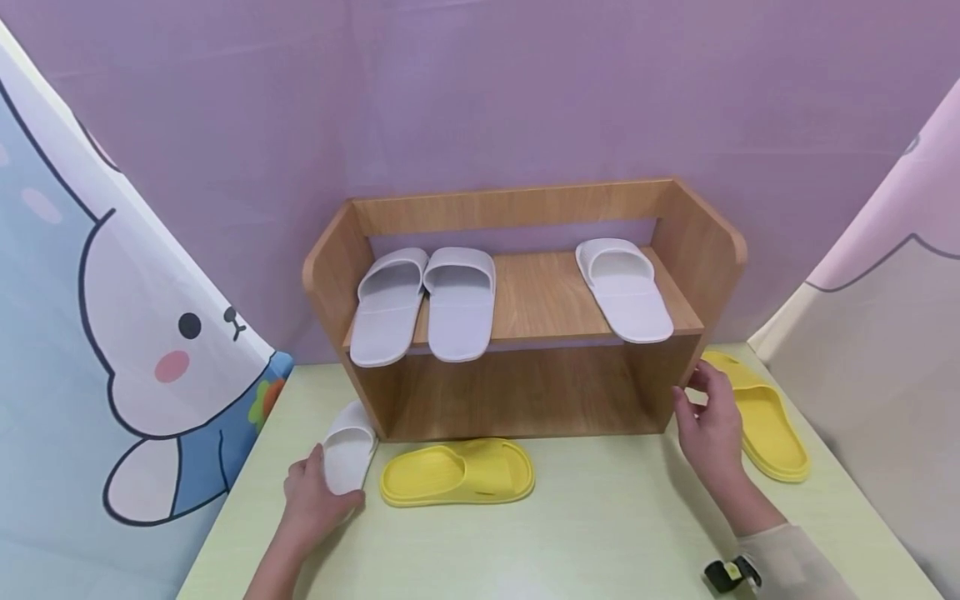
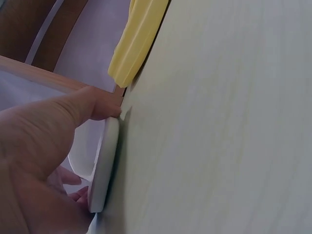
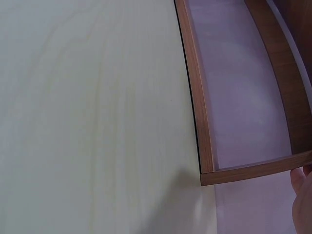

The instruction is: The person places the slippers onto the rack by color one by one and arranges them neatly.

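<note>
My left hand (image 1: 311, 500) grips a white slipper (image 1: 347, 454) at the foot of the rack's left side. In the left wrist view the thumb presses one end of that slipper's edge (image 2: 105, 170), and the fingers reach its far side. My right hand (image 1: 711, 421) is at the right side panel of the wooden shoe rack (image 1: 525, 392), fingers loosely bent with fingertips at the panel's edge. Only part of the right hand (image 3: 303, 200) shows in the right wrist view. A yellow slipper (image 1: 768, 429) lies just beyond that hand, outside the rack.
Three white slippers stand on the upper shelf: two side by side, left (image 1: 390, 308) and middle (image 1: 461, 308), and one at the right (image 1: 626, 292). Another yellow slipper (image 1: 457, 473) lies sideways before the rack. A purple cloth (image 1: 525, 92) hangs behind the pale table (image 1: 585, 533).
</note>
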A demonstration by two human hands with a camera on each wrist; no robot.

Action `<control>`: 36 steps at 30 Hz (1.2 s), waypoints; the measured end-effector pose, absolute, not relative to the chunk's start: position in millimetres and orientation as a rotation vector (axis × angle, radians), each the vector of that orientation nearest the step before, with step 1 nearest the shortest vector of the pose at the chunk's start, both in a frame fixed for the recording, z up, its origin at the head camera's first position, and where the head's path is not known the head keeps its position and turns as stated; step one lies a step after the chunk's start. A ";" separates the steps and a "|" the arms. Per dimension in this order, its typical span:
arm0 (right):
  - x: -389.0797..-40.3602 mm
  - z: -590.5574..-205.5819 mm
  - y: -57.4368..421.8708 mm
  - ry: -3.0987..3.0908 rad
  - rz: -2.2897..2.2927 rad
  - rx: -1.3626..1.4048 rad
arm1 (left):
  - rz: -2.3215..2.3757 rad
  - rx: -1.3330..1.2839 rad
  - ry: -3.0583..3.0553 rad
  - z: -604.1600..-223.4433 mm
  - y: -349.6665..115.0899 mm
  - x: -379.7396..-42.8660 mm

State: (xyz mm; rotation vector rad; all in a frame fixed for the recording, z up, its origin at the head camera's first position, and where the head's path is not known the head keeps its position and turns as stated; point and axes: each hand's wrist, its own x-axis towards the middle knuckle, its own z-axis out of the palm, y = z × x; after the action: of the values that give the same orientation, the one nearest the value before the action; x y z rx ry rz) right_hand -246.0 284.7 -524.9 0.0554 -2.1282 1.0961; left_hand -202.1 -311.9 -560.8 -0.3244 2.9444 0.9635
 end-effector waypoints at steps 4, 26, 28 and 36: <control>-245.1 -523.3 283.5 -2.123 1.098 0.061 | 0.978 -0.363 2.955 -558.7 -312.4 -202.2; -248.6 -528.3 285.7 -2.127 1.086 0.054 | 1.190 -0.573 2.949 -550.4 -312.6 -207.1; -248.6 -528.3 286.0 -2.123 1.080 0.061 | 1.210 -0.596 2.967 -548.3 -311.7 -208.1; -248.1 -528.2 286.3 -2.133 1.082 0.045 | 1.301 -0.609 3.054 -535.1 -310.0 -209.5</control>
State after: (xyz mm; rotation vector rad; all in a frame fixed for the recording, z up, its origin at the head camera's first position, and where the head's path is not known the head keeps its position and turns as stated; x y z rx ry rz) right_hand -248.1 286.3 -528.2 0.0447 -2.1331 1.0819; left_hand -209.5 -310.0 -535.1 -0.6086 3.0540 1.3007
